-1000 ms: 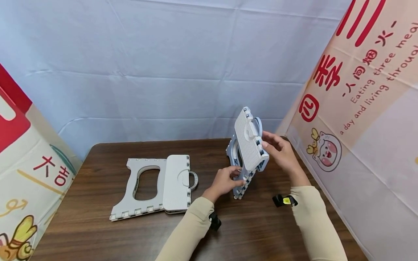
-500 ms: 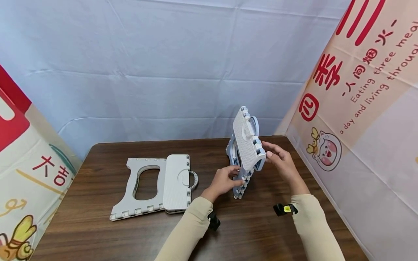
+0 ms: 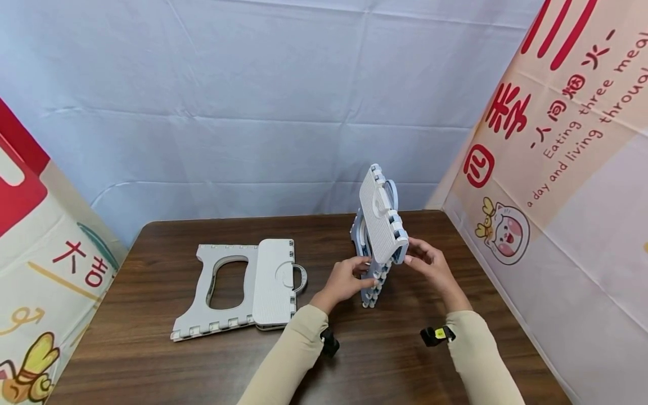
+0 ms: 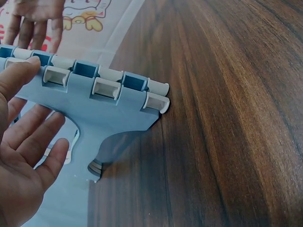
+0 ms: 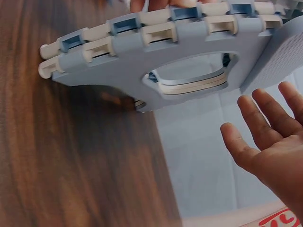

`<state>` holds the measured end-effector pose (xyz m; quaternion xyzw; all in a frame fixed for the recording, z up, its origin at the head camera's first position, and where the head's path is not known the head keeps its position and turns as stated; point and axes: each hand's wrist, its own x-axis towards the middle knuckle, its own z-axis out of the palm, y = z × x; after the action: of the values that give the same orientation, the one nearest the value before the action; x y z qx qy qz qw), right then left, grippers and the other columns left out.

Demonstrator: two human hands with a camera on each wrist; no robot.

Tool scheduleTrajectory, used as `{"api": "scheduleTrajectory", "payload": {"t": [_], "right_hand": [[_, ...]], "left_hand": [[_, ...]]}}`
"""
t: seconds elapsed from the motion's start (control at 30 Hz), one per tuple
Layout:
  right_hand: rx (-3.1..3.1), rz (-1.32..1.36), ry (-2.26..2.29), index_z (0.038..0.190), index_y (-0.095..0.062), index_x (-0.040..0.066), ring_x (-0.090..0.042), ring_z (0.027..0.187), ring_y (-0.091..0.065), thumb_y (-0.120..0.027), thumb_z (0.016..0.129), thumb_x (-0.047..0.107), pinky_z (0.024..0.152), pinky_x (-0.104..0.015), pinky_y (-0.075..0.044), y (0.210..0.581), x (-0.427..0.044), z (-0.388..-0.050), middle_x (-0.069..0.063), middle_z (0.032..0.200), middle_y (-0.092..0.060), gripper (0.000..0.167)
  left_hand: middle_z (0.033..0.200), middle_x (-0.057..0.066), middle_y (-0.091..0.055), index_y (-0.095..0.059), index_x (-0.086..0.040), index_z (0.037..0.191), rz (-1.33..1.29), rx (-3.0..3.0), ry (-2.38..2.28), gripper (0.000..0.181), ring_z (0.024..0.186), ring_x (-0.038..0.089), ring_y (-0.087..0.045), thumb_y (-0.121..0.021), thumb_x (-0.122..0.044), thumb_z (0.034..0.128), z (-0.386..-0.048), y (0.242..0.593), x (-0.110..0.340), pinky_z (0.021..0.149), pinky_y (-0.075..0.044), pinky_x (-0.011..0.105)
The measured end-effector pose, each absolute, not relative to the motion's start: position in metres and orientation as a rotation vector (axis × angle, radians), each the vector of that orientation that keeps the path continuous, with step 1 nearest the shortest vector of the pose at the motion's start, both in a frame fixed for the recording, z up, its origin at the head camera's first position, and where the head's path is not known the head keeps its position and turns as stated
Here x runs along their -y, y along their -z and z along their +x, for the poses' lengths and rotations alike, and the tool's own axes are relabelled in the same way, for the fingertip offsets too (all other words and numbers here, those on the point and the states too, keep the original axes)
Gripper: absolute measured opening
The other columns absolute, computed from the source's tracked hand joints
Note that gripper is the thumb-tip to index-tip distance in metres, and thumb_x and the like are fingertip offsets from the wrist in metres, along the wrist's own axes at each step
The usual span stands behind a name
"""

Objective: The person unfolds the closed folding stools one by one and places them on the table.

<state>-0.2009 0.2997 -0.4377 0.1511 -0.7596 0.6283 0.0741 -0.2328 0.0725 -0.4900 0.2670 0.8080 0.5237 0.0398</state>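
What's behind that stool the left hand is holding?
A pale cloth hangs behind the stool, and brown table shows beside it. Whatever is directly behind its panels is covered and can't be seen.

Left of centre in the head view, a flat-lying pale folding stool [image 3: 273, 287] on a brown wood-grain table [image 3: 136, 304], with a creased pale-blue cloth [image 3: 253, 146] across the top and a red-lettered cloth [image 3: 552, 236] at upper right.

A pale blue and white folding stool [image 3: 378, 225] stands, partly folded, near the far right corner of the bench [image 3: 385, 360], its ribbed white seat steeply tilted, its legs [image 5: 120, 71] pierced by a rounded opening.
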Motion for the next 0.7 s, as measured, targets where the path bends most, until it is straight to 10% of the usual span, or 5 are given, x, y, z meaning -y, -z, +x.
{"api": "scheduleTrajectory", "payload": {"t": [0.7], "right_hand": [[2.424,0.464,-2.053,0.117,-0.062,0.000,-0.024,0.096,-0.059,-0.071,0.080,0.003,0.077,-0.030,-0.050,0.470,-0.291,-0.204,-0.006,0.109,-0.063,0.038]], "left_hand": [[0.109,0.007,-0.066,-0.060,-0.009,0.124,0.789,-2.469,-1.617,0.049,0.096,0.020,-0.063,-0.075,-0.024,0.0800,-0.231,0.495,-0.072,0.078,-0.050,0.029]]}}
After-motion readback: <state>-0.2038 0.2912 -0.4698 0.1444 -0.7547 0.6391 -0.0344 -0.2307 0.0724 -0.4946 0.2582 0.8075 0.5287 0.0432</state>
